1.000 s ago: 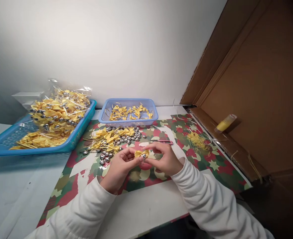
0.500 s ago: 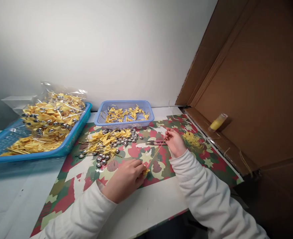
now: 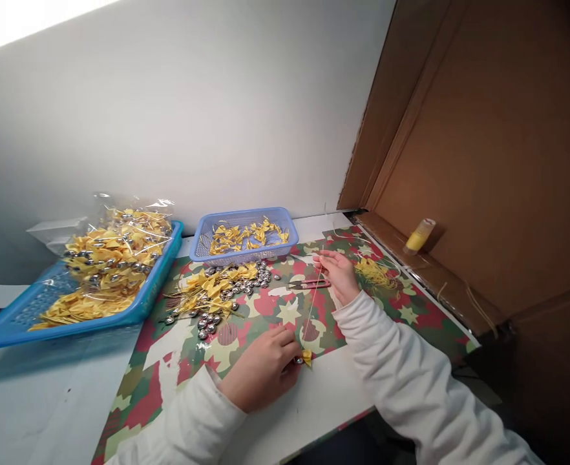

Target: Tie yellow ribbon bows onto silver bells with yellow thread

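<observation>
Near the front of the table, my left hand [image 3: 268, 365] pinches a yellow ribbon bow [image 3: 307, 357], and a small silver bell [image 3: 298, 360] shows at the fingertips. A thin cord [image 3: 315, 297] runs up from there to my right hand [image 3: 339, 274], whose thumb and fingers are closed on its upper end. Beside the right hand lie red-handled thread snips [image 3: 309, 284]. A loose pile of yellow bows with cords [image 3: 212, 287] and several silver bells [image 3: 208, 323] spreads over the patterned sheet, beyond the left hand.
A blue-violet basket [image 3: 243, 255] at the back holds several yellow bows. To the left, a larger blue basket [image 3: 142, 309] carries bows and a clear bag [image 3: 120, 248] full of bows and bells. Yellow cord scraps [image 3: 377, 272] lie right. A glue stick [image 3: 419, 236] stands on the cardboard ledge.
My left hand has shifted right and nearer me; the bow and bell show more clearly now. The cord stands steeper between the hands. The camera view has tilted slightly.
</observation>
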The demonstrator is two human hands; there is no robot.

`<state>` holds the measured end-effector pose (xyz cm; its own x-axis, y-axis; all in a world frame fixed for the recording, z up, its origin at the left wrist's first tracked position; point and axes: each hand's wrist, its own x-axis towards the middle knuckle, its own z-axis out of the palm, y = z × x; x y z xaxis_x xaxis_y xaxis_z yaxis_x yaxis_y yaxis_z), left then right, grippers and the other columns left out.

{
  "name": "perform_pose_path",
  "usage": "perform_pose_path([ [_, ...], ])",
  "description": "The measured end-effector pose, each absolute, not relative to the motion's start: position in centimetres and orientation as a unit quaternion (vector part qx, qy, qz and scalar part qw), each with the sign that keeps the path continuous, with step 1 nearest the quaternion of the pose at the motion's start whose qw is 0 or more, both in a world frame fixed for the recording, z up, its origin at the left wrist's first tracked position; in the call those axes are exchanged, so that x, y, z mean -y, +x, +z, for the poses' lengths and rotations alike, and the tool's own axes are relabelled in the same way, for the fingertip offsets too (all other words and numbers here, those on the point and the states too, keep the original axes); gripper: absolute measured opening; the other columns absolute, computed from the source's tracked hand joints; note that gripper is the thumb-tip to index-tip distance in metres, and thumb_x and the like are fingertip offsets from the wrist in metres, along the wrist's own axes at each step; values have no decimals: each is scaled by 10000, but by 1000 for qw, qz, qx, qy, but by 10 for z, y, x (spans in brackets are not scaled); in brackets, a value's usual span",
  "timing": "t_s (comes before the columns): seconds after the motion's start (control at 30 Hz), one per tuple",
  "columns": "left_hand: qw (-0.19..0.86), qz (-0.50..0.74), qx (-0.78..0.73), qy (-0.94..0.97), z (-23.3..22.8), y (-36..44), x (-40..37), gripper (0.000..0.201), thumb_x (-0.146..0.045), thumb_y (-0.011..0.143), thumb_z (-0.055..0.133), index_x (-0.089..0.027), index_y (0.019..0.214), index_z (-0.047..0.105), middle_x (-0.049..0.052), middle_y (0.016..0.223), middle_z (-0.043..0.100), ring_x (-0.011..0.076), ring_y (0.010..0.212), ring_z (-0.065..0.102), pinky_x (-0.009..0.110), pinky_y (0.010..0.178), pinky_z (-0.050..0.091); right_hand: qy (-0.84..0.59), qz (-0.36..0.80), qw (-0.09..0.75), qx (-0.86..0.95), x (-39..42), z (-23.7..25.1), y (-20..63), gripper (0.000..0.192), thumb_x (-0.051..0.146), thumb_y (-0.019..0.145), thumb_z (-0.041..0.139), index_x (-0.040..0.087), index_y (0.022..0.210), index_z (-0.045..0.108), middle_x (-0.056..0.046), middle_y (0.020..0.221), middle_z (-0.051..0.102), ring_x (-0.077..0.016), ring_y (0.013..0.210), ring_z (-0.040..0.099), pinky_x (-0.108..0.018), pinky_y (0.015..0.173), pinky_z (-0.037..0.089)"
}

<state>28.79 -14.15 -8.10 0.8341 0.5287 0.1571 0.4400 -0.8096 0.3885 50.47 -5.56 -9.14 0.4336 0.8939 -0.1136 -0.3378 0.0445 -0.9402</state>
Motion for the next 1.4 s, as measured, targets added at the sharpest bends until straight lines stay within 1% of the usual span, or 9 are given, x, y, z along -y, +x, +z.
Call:
perform_pose_path([
  [0.23,166,139,-243,946,-84,292,142,255,-38,756,504,-198,875,663,44,830,618,188,766,571,285,654,453,-599,441,568,352,35,-91,495,145,259,817,687,122,806,640,-48,719,693,-121,606,635,-251,621,538],
  [0.37,157,146,-247,945,-86,293,140,209,-62,824,489,-190,842,653,40,814,612,180,752,572,290,675,457,-662,414,484,396,7,-93,486,282,319,930,585,134,1142,598,-83,1109,644,-183,930,650,-375,809,560],
  [0.47,139,143,-265,943,-88,294,139,181,-101,866,500,-193,864,657,40,822,617,186,775,581,298,700,464,-691,373,436,439,-5,-94,476,343,338,943,564,170,1242,551,-89,1247,583,-210,1048,616,-421,871,546],
  [0.7,112,213,-306,921,-87,290,137,216,-275,856,592,-180,1046,627,68,860,641,218,777,603,326,667,474,-713,182,409,539,11,-76,474,163,189,725,741,127,839,641,-81,856,657,-224,853,617,-353,795,485],
  [0.83,103,266,-237,929,-89,290,136,115,-192,827,530,-200,753,617,46,711,629,185,668,594,307,624,445,-636,107,388,658,41,-58,447,94,160,859,541,145,862,634,-100,957,649,-199,917,578,-318,825,433],
  [0.9,123,272,-185,936,-91,291,136,122,-143,762,534,-206,692,611,32,673,648,172,633,601,302,632,445,-550,117,330,758,54,-53,418,35,207,816,638,178,818,657,-39,875,668,-165,837,585,-270,778,429],
  [0.97,147,272,-169,936,-93,291,136,120,-127,701,543,-210,669,624,23,640,664,169,584,595,296,591,429,-459,123,256,842,60,-53,387,115,255,699,771,212,758,682,1,825,682,-165,845,591,-263,787,419],
  [1.13,151,282,-203,925,-99,285,132,136,-142,670,546,-216,595,631,20,546,647,164,468,523,302,464,318,-395,68,146,904,56,-60,345,74,114,743,642,134,778,704,-119,923,707,-253,941,585,-384,841,387],
  [1.4,118,349,-212,905,-103,288,127,87,-172,636,597,-212,561,617,-3,504,618,145,452,508,287,465,345,-426,69,155,889,53,-50,348,81,128,791,623,132,747,692,-104,870,721,-239,882,624,-368,804,413],
])
